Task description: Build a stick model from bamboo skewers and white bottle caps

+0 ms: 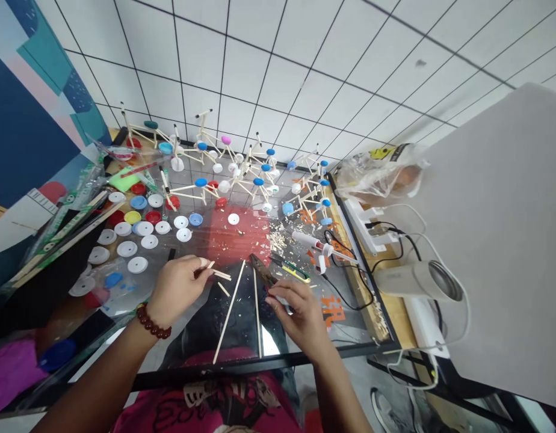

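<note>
My left hand point(181, 282), with a bead bracelet at the wrist, pinches a few short wooden sticks point(221, 275). One more short stick piece point(223, 289) lies just below them on the glossy table. My right hand point(300, 310) has its fingers closed at the handle end of dark pliers point(262, 269), whose jaws point away from me; the palm hides part of the handles. Between my hands lie two long thin sticks, the left stick point(229, 313) slanted and the right stick point(257, 316) nearly straight. Yellow-green snips point(296, 272) rest beyond my right fingers.
Stick models on bottle-cap wheels point(259, 181) stand along the back. Loose white caps point(127, 248) and coloured ones spread at left, near plastic wrappers. Wood chips point(280, 237) litter the middle. A glue gun point(311, 242), its cable, a power strip point(363, 225) and a white cylinder point(408, 281) lie right.
</note>
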`<state>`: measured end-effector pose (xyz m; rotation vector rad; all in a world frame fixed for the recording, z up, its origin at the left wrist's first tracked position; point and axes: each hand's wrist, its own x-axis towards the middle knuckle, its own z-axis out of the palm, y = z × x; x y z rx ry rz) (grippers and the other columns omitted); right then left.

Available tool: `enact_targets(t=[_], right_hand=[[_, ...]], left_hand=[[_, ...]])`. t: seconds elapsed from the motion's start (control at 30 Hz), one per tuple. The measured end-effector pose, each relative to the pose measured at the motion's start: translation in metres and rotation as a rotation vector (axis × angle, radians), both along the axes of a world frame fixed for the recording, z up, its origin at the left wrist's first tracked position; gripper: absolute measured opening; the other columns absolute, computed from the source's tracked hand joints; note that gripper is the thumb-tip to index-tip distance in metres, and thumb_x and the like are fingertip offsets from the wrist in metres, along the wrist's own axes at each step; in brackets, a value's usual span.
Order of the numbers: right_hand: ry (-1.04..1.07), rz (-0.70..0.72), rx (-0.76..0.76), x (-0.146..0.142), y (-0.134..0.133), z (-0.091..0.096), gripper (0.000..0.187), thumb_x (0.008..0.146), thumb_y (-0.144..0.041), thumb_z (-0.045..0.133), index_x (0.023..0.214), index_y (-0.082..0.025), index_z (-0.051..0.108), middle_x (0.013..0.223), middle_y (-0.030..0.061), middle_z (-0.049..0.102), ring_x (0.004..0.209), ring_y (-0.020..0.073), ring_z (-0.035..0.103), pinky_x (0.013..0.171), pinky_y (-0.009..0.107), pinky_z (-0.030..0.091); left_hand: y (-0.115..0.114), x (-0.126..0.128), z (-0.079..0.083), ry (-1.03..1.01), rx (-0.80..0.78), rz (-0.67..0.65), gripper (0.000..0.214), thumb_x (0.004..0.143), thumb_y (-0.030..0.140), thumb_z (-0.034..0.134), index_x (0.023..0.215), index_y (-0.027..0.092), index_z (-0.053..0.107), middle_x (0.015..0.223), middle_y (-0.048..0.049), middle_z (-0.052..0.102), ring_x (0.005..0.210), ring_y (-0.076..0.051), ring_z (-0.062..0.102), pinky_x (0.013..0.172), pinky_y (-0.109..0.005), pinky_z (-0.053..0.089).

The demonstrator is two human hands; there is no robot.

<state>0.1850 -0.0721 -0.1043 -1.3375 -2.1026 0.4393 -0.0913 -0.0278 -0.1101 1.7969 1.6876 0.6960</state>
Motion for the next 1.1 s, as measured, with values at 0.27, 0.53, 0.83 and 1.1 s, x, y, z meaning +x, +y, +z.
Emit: enact_targets(t=[0.27, 0.53, 0.83, 1.1], right_hand=[[-0.283, 0.117, -0.027, -0.061, 0.009, 0.001, 0.013, 0.094, -0.023, 0.057, 0.092, -0.022, 0.07, 0.088, 0.0033, 0.07, 0.081, 0.0185, 0.061, 0.075, 0.033, 0.039], [-0.593, 0.144, -0.105, -0.097, 0.048, 0.007, 0.019, 0.092, -0.02, 0.054, 0.082, -0.018, 0.071, 0.086, 0.0085, 0.068, 0.086, 0.0226, 0.061, 0.081, 0.036, 0.04], [-0.562, 0.124, -0.174, -0.101, 0.053, 0.015, 0.015, 0.085, -0.015, 0.056, 0.08, -0.014, 0.07, 0.087, 0.0112, 0.07, 0.083, 0.0229, 0.065, 0.08, 0.034, 0.044], [0.347, 0.068, -0.46, -0.107, 0.052, 0.0, 0.012, 0.082, -0.023, 0.057, 0.08, -0.018, 0.067, 0.07, -0.0019, 0.066, 0.062, 0.0111, 0.059, 0.061, 0.02, 0.046]], left_hand=[[0.005, -0.003, 0.012, -0.553, -0.252, 0.19, 0.025, 0.07, 0.037, 0.074, 0.086, 0.017, 0.075, 0.07, -0.0022, 0.07, 0.063, -0.015, 0.06, 0.062, -0.026, 0.048], [-0.008, -0.005, 0.018, -0.92, -0.318, 0.271, 0.027, 0.066, 0.036, 0.081, 0.08, 0.015, 0.073, 0.069, -0.0011, 0.067, 0.062, -0.01, 0.059, 0.061, -0.021, 0.051], [-0.006, 0.001, 0.005, -1.193, -0.471, 0.353, 0.029, 0.059, 0.033, 0.087, 0.077, 0.014, 0.073, 0.073, -0.0032, 0.07, 0.069, -0.013, 0.067, 0.067, -0.023, 0.057], [-0.01, 0.006, 0.003, -1.2, -0.468, 0.365, 0.032, 0.055, 0.033, 0.089, 0.076, 0.012, 0.076, 0.074, -0.0037, 0.07, 0.065, -0.011, 0.063, 0.064, -0.021, 0.055]])
